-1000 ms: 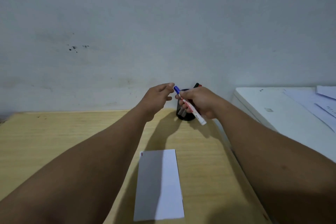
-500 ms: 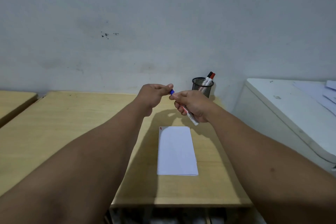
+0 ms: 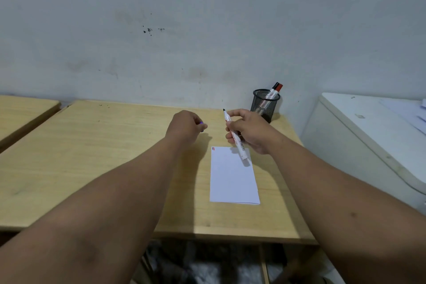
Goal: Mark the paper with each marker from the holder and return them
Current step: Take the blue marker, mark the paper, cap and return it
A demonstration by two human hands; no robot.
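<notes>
My right hand holds an uncapped white marker, its dark tip pointing up and away, just above the top edge of the white paper. A small red mark sits at the paper's top left corner. My left hand is closed around the blue cap, a little to the left of the marker tip. The black mesh holder stands at the desk's far right corner with a red-capped marker and a black-capped one in it.
The paper lies on a light wooden desk against a grey wall. A second desk adjoins on the left. A white cabinet with loose sheets stands on the right.
My hands have pulled apart: the blue cap came off the marker and went left in my left hand. The marker's bare tip now shows. The view has pulled back from the holder.
</notes>
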